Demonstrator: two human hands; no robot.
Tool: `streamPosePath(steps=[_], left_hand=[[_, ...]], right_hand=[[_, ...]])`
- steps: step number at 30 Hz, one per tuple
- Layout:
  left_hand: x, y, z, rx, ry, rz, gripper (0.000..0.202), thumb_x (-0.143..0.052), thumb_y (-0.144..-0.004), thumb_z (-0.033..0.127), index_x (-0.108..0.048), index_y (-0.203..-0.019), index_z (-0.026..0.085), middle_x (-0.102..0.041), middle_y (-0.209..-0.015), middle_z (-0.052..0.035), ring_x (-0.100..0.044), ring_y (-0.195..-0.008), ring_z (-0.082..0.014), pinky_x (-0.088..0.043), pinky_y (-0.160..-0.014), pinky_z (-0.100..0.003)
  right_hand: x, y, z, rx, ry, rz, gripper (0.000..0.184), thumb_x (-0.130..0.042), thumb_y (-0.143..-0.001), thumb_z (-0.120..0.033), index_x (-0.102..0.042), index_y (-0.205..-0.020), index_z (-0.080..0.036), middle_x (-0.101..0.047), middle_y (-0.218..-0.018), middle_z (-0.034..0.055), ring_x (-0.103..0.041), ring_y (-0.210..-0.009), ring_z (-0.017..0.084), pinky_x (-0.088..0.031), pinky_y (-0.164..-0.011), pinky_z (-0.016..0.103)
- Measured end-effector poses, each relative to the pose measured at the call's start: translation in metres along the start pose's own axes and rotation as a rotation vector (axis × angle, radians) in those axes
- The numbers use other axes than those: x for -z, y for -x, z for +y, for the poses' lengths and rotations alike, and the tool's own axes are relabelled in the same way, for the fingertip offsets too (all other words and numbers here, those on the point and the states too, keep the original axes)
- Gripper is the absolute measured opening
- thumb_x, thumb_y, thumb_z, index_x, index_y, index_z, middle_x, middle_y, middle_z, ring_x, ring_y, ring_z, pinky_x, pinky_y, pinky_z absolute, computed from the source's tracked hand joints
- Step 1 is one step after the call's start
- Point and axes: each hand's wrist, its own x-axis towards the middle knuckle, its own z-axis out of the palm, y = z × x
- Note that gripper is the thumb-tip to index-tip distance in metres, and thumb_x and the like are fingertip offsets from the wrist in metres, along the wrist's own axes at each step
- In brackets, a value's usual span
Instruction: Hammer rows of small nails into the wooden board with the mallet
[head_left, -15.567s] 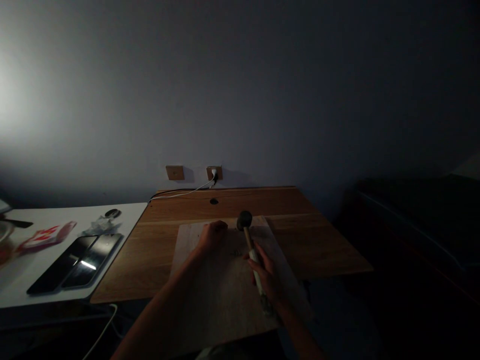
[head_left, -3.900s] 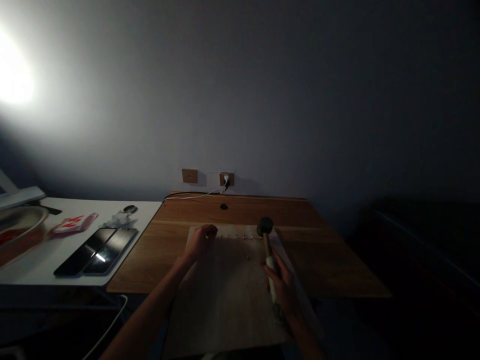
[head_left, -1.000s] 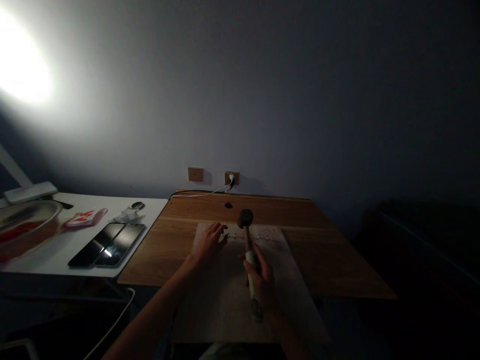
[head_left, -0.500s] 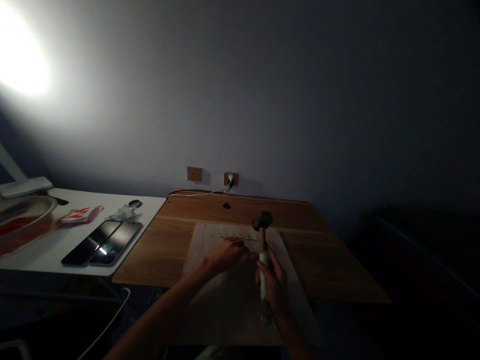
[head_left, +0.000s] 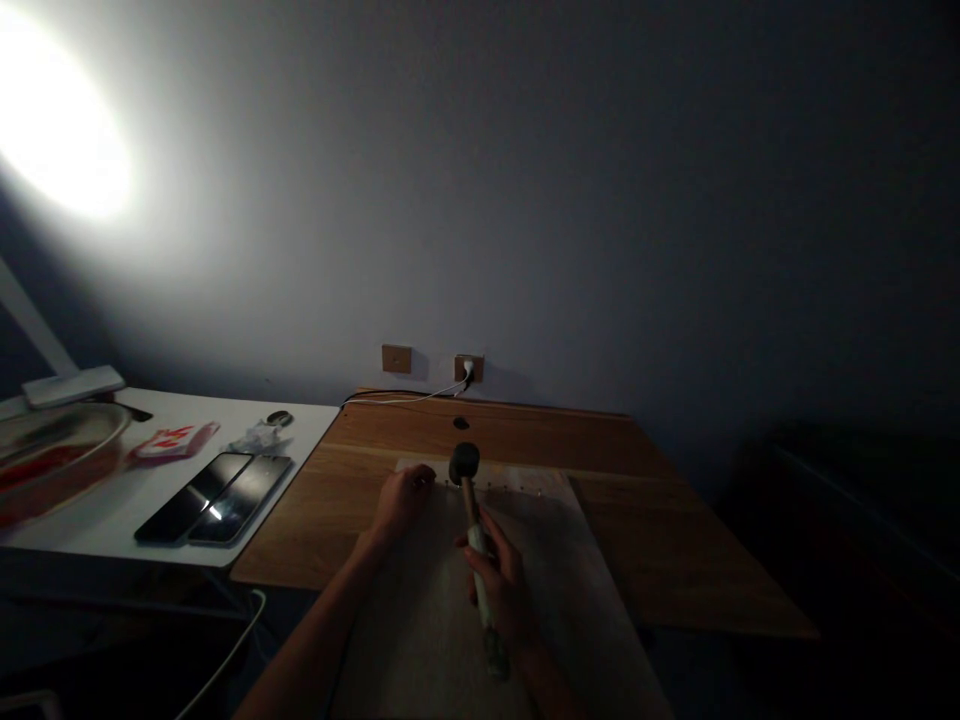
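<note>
My right hand (head_left: 501,590) is shut around the pale handle of a black-headed rubber mallet (head_left: 472,515), whose head hangs just above the far part of a pale plywood board (head_left: 559,570). A row of several small nails (head_left: 487,488) stands along the board's far edge. My left hand (head_left: 401,503) rests at the left end of that row, fingers bunched by the board. Those fingertips hide whether they pinch a nail.
The board lies on a wooden desk (head_left: 675,550), with a white table (head_left: 97,525) to its left. That table holds two dark phones (head_left: 214,498), a red packet (head_left: 174,440) and a dish (head_left: 52,460). A plugged-in white cable (head_left: 405,398) runs along the desk's back edge.
The mallet has swung left from the right side of the nail row to above its middle. My left hand has moved back left and up to the row's left end.
</note>
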Motion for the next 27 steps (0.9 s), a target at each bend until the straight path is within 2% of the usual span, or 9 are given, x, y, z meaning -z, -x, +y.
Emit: streamPosePath(steps=[4,7,10,14,21,27], left_hand=[[-0.001,0.000,-0.002,-0.022,-0.010,0.013,0.024,-0.057,-0.082,0.008,-0.076,-0.091,0.019,-0.077,-0.087,-0.0037,-0.072,-0.080,-0.0185,-0.048,-0.072,-0.025],[0.000,0.001,-0.001,-0.054,0.011,0.027,0.022,-0.059,-0.078,0.007,-0.075,-0.088,0.019,-0.075,-0.084,-0.0036,-0.070,-0.078,-0.0185,-0.047,-0.069,-0.025],[0.000,0.002,-0.001,-0.049,0.122,0.059,0.028,-0.060,-0.079,0.009,-0.073,-0.101,0.020,-0.076,-0.084,-0.0026,-0.071,-0.078,-0.0184,-0.049,-0.069,-0.024],[-0.001,0.003,-0.005,-0.009,0.209,0.091,0.047,-0.061,-0.078,0.010,-0.064,-0.124,0.021,-0.077,-0.086,-0.0019,-0.072,-0.077,-0.0187,-0.051,-0.069,-0.025],[-0.003,0.001,-0.011,0.024,0.145,0.112,0.043,-0.065,-0.080,0.017,-0.064,-0.123,0.018,-0.078,-0.093,-0.0061,-0.074,-0.080,-0.0215,-0.050,-0.066,-0.026],[0.001,0.001,-0.005,-0.004,0.157,0.093,0.047,-0.065,-0.078,0.013,-0.064,-0.124,0.020,-0.077,-0.086,-0.0025,-0.074,-0.077,-0.0195,-0.052,-0.068,-0.025]], right_hand=[[-0.014,-0.012,0.012,-0.001,-0.029,-0.019,0.074,-0.069,-0.080,-0.039,-0.051,-0.148,-0.015,-0.073,-0.096,0.0049,-0.047,-0.040,0.006,-0.038,-0.037,0.022],[-0.018,-0.015,0.020,-0.004,-0.018,-0.046,0.074,-0.070,-0.080,-0.038,-0.051,-0.148,-0.016,-0.073,-0.096,0.0050,-0.046,-0.040,0.005,-0.037,-0.037,0.022],[-0.015,-0.013,0.020,0.013,0.008,-0.084,0.071,-0.067,-0.082,-0.036,-0.052,-0.148,-0.016,-0.072,-0.098,0.0055,-0.046,-0.040,0.005,-0.037,-0.038,0.022],[-0.013,-0.010,0.013,0.013,0.067,-0.140,0.068,-0.065,-0.082,-0.034,-0.055,-0.147,-0.018,-0.071,-0.097,0.0045,-0.048,-0.041,0.005,-0.038,-0.039,0.022],[-0.015,-0.009,0.012,0.039,0.102,-0.166,0.060,-0.064,-0.080,-0.028,-0.063,-0.140,-0.023,-0.068,-0.088,0.0003,-0.046,-0.044,0.006,-0.038,-0.039,0.021],[-0.013,-0.009,0.014,0.026,0.081,-0.171,0.066,-0.063,-0.080,-0.029,-0.057,-0.146,-0.022,-0.070,-0.093,0.0015,-0.047,-0.042,0.006,-0.038,-0.039,0.021]])
